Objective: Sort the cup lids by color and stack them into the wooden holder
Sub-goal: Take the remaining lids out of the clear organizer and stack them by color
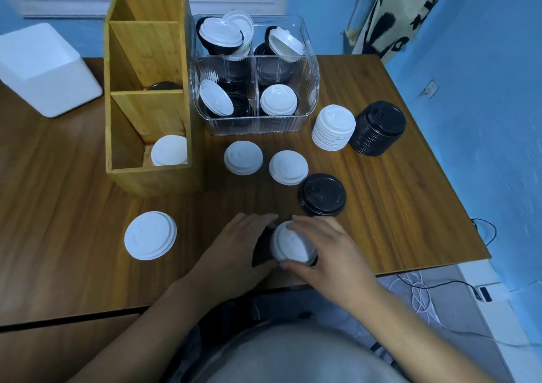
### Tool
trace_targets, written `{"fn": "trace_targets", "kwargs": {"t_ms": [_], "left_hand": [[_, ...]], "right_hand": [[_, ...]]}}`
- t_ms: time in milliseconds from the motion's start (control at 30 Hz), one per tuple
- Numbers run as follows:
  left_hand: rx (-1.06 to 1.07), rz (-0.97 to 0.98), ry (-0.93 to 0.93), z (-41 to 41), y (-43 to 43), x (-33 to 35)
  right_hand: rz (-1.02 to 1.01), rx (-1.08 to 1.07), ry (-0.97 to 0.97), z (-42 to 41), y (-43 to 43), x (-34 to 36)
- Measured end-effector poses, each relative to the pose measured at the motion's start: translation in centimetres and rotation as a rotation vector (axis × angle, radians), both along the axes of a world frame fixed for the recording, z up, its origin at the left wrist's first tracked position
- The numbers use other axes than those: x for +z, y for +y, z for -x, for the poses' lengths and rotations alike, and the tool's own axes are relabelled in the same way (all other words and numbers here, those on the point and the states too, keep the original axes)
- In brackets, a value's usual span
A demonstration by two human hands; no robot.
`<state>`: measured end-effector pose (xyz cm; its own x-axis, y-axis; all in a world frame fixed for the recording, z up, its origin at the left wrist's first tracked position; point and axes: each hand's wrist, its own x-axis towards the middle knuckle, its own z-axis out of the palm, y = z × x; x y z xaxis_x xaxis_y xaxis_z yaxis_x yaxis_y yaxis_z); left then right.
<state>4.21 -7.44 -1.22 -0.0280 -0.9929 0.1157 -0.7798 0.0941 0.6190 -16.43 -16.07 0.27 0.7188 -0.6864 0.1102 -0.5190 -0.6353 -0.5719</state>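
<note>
Near the table's front edge my left hand point(234, 243) holds a black lid point(262, 250), and my right hand point(324, 246) curls round a white lid point(290, 243) sitting on it. The wooden holder point(149, 101) stands at the left; its near compartment holds white lids point(169, 150) and its middle one a black lid point(164, 86). Loose on the table lie white lids point(243, 158), point(288, 167), point(150, 235) and a black lid point(322, 194). A white stack point(333, 127) and a black stack point(378, 128) stand at the right.
A clear plastic bin point(255, 119) with mixed black and white lids stands behind the loose lids. A white foam box point(44, 69) sits at the far left. The table's right edge drops to a floor with cables point(422, 294).
</note>
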Motion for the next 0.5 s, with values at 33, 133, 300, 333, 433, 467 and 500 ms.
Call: {"fn": "trace_targets", "kwargs": {"t_ms": [33,133,300,333,433,467,500], "left_hand": [[0.008,0.011,0.001,0.2,0.0,-0.2],[0.03,0.014,0.014,0.7,0.1,-0.6],[0.011,0.008,0.033,0.4,0.3,-0.7],[-0.004,0.001,0.032,0.2,0.3,-0.7],[-0.046,-0.011,0.028,-0.3,0.2,-0.6],[-0.055,-0.011,0.02,-0.4,0.2,-0.5],[-0.06,-0.012,0.011,-0.5,0.1,-0.5]], "right_hand": [[0.011,0.001,0.001,-0.1,0.1,-0.1],[0.037,-0.015,-0.003,-0.1,0.1,-0.4],[0.095,-0.021,0.008,-0.1,0.2,-0.6],[0.109,-0.02,0.016,-0.1,0.2,-0.6],[0.145,-0.021,0.041,-0.2,0.3,-0.8],[0.151,-0.02,0.051,-0.3,0.3,-0.8],[0.153,-0.018,0.059,-0.3,0.4,-0.7]]}}
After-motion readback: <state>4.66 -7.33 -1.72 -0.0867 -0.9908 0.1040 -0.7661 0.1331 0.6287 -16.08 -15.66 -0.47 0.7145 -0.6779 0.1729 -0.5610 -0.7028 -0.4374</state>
